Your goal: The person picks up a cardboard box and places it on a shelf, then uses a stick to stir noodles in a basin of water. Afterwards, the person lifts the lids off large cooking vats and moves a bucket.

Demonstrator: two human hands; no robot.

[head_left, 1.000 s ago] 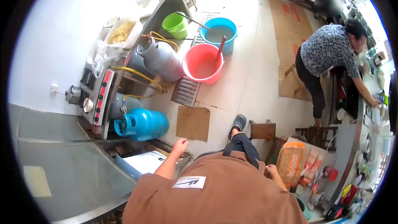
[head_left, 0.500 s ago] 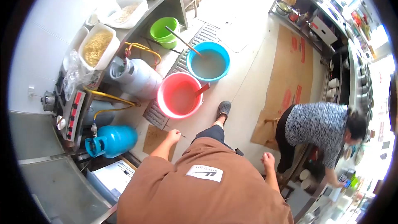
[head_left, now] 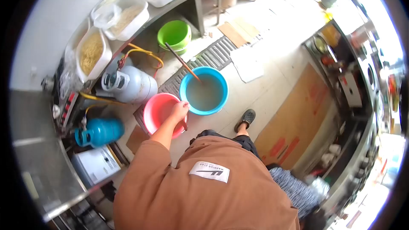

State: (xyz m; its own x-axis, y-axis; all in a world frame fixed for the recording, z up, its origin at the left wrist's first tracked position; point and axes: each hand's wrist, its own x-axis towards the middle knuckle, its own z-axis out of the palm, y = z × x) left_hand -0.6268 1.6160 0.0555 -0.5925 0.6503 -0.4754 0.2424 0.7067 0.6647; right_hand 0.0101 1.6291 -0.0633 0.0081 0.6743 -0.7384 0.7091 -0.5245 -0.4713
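Presumably mid-stride, position left hand (head_left: pixel 180 110) curled (grip contents indeterminable, right hand unseen), seen against mid-frame pink bucket (head_left: pixel 149 116); next, sidestep blue bucket (head_left: pixel 224 90).

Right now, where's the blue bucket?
Head view, near centre: the blue bucket stands right of the pink bucket, a stick slanting into it.

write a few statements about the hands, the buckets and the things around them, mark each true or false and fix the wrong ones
1. The left hand is at the pink bucket. True.
2. The long stick leans in the green bucket. False: it leans in the blue bucket.
3. The right hand is plainly in view. False: it does not show.
4. The label on the brown shirt is white. True.
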